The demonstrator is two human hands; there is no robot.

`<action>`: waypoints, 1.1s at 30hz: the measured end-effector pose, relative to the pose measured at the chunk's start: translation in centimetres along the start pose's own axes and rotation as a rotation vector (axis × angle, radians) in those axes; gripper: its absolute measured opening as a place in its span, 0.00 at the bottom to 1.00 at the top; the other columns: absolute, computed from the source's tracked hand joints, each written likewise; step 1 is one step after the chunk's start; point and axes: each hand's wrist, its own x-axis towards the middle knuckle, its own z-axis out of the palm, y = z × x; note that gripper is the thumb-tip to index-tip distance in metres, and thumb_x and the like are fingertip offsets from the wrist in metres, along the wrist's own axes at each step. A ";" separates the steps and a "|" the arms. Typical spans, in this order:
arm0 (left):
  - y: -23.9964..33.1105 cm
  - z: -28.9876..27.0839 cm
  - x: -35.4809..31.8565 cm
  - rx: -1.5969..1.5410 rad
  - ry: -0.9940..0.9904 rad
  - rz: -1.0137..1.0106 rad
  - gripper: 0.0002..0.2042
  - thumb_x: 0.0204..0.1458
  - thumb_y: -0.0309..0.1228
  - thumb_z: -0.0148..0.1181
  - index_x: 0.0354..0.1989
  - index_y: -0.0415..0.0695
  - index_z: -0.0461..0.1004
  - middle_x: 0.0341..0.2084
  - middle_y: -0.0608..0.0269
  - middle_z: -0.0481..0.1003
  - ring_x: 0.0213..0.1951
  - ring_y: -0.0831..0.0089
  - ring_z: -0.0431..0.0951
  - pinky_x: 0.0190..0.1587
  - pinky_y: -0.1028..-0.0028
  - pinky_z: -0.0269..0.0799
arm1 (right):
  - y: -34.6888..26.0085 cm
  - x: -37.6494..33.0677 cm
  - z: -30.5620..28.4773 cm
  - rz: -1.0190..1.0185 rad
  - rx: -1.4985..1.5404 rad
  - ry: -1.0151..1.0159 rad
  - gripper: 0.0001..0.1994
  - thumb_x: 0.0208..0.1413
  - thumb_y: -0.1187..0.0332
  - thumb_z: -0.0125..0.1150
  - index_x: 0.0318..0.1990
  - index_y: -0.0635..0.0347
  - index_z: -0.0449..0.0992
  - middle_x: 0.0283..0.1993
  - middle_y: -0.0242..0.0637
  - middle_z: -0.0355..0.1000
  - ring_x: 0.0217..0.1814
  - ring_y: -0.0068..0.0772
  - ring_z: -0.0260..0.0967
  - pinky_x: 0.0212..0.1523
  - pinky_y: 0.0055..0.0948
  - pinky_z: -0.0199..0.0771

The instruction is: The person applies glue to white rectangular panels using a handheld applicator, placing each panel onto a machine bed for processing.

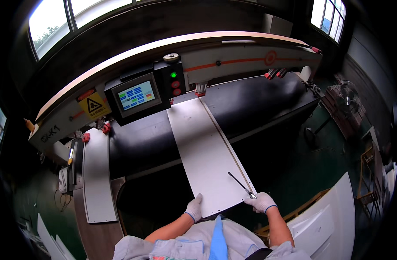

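A long white board (203, 143) with a narrow groove along its right side lies from the black machine table out toward me. Gloved in white, my left hand (194, 208) grips its near left edge, thumb on the upper face and fingers out of sight below. At the near right corner my right hand (261, 203), also gloved, is closed around a slim tool (241, 184) with a dark rod and a shiny metal end. The rod slants over the board toward the far left. Whether that hand also grips the board's corner is hard to make out.
Above the table spans a machine beam (242, 60) with a touchscreen (135, 96), buttons (175, 84) and red-tipped clamps (200, 89). A second white board (97, 182) lies at left. A floor fan (346, 100) stands at right; white panels (326, 227) lean near my right arm.
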 end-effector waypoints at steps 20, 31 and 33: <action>4.2 -0.5 12.7 0.224 0.239 0.240 0.27 0.70 0.47 0.52 0.57 0.28 0.73 0.48 0.48 0.80 0.46 0.59 0.82 0.52 0.63 0.77 | -2.8 12.4 3.3 -0.047 0.481 0.032 0.17 0.57 0.52 0.65 0.33 0.59 0.76 0.24 0.37 0.75 0.17 0.25 0.64 0.18 0.29 0.65; 3.7 0.3 13.9 0.249 0.320 0.266 0.26 0.68 0.46 0.55 0.54 0.29 0.75 0.46 0.48 0.81 0.42 0.60 0.82 0.48 0.64 0.77 | -1.4 14.5 -2.9 -0.074 0.313 -0.138 0.23 0.62 0.47 0.63 0.35 0.62 0.75 0.26 0.34 0.71 0.20 0.26 0.66 0.20 0.31 0.68; 3.5 0.0 13.3 0.178 0.345 0.285 0.26 0.68 0.46 0.55 0.54 0.29 0.75 0.45 0.48 0.81 0.42 0.60 0.82 0.47 0.64 0.78 | -2.9 13.9 -4.6 -0.088 0.331 -0.140 0.20 0.63 0.49 0.63 0.33 0.59 0.72 0.24 0.35 0.70 0.16 0.24 0.63 0.16 0.30 0.62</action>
